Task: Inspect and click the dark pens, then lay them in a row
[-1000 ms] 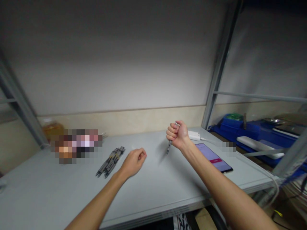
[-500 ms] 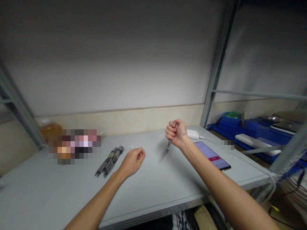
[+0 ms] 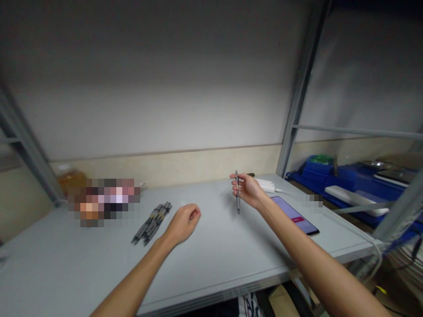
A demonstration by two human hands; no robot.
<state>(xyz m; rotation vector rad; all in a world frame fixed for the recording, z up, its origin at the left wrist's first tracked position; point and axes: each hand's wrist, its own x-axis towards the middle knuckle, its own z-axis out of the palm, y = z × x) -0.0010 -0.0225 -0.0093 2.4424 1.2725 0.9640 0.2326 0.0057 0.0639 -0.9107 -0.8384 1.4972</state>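
Observation:
My right hand (image 3: 246,189) holds a grey pen (image 3: 237,193) upright above the table, its tip pointing down and its fingers loosely spread along the barrel. On the grey table (image 3: 211,259), my left hand (image 3: 185,221) rests with the fingers curled in; nothing shows in it. Just left of that hand lie several grey and black pens (image 3: 152,223) side by side, with yellowish marks near their middles.
A tablet or phone (image 3: 295,215) with a lit screen lies under my right forearm. Behind it sits a white box (image 3: 266,186) with a cable. Blurred items (image 3: 105,200) stand at the back left. Metal posts (image 3: 294,114) frame the table.
My right hand has loosened from a fist into a finger hold, and the pen has turned from slanted to nearly upright. My left hand has stayed put.

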